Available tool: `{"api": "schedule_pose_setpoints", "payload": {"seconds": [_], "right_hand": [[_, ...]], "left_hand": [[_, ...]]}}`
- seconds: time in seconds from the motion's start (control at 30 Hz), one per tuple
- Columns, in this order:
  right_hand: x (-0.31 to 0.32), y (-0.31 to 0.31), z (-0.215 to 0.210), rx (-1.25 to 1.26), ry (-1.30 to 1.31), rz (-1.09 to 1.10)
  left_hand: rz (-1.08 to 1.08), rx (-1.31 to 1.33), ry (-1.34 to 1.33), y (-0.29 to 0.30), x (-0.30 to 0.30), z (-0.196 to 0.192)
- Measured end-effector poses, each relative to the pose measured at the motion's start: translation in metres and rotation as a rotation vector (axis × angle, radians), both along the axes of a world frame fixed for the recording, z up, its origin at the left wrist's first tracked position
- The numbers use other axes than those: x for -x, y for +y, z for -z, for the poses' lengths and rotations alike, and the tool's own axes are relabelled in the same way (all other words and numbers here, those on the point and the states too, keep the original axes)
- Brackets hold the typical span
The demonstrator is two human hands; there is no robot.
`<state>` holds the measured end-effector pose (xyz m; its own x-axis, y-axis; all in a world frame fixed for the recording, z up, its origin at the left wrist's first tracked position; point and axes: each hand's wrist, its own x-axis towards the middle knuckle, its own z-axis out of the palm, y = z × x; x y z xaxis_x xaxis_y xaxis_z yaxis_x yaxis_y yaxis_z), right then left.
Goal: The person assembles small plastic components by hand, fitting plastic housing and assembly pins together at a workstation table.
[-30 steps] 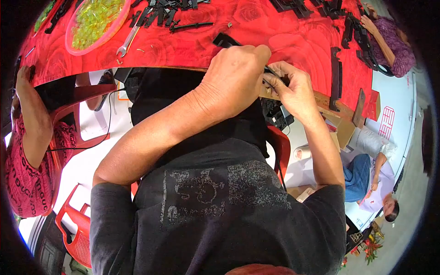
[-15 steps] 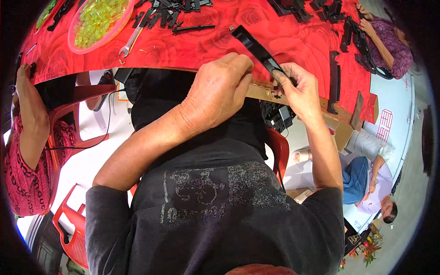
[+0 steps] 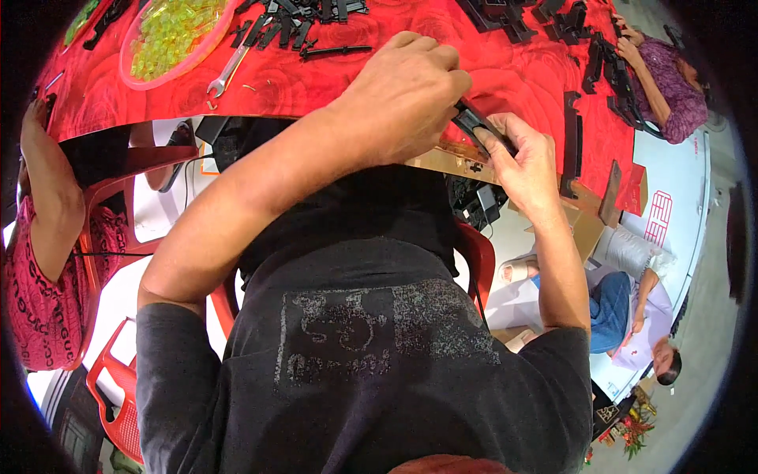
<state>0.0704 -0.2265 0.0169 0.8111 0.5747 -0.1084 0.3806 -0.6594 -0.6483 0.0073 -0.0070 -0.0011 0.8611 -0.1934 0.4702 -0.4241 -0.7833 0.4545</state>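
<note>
Count from my seat: one wrench (image 3: 229, 69), one pink bowl (image 3: 138, 75) of yellow-green bits, one black part (image 3: 472, 122) in my two hands, three other people around the table (image 3: 505, 63).

tablecloth (image 3: 505, 71) red, rose pattern | part (image 3: 474, 122) black | beads (image 3: 170, 31) yellow-green

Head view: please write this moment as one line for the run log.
left hand: grips black plastic part | right hand: pinches same part | place: edge of red table | nearby: wrench, bowl of yellow-green pieces

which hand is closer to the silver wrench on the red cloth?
Left. The left hand lies to the right of the silver wrench; the right hand is farther right.
</note>
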Motion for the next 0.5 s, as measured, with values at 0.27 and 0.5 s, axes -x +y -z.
{"api": "schedule_pose_setpoints", "payload": {"seconds": [0.27, 0.5], "right_hand": [[0.001, -0.001, -0.004, -0.018, -0.043, -0.129], [-0.002, 0.001, -0.009, 0.052, 0.031, -0.127]], "left_hand": [[0.166, 0.025, 0.340, 0.006, -0.022, -0.004], [0.272, 0.049, 0.356, 0.009, -0.027, 0.002]]}}
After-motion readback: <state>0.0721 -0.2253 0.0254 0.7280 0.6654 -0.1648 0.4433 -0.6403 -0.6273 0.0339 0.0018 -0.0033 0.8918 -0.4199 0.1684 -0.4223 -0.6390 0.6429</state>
